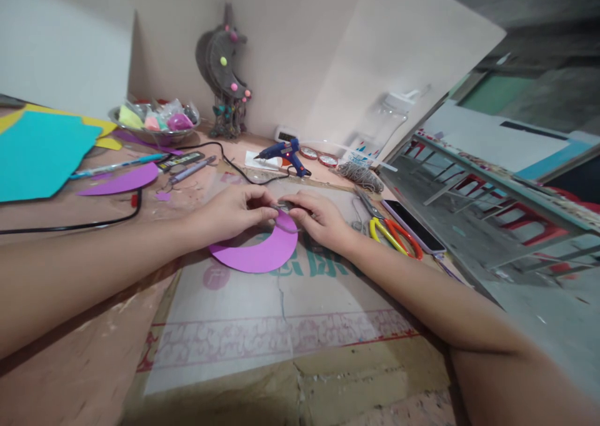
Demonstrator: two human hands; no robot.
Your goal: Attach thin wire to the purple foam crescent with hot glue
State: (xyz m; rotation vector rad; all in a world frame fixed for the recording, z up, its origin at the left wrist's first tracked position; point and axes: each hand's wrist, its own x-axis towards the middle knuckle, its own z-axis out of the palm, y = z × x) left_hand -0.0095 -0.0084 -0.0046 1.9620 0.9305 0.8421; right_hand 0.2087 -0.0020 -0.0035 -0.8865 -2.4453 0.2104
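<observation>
A purple crescent of paper [262, 254] lies on a printed sheet [262, 326] on the table. My left hand [232, 213] rests on its left horn, fingers pinched together at the tip. Touching it from the right, my right hand [319, 220] pinches the same small grey thing [284, 208] over the crescent's right horn. I cannot make out what that small thing is.
A blue glue gun [287, 154] with a black cord [70, 226] lies behind the hands. Scissors [394, 233] and a phone [415, 226] sit at the right by the table edge. Teal paper [37, 154], purple scraps, pens and a bowl [157, 126] are at the left.
</observation>
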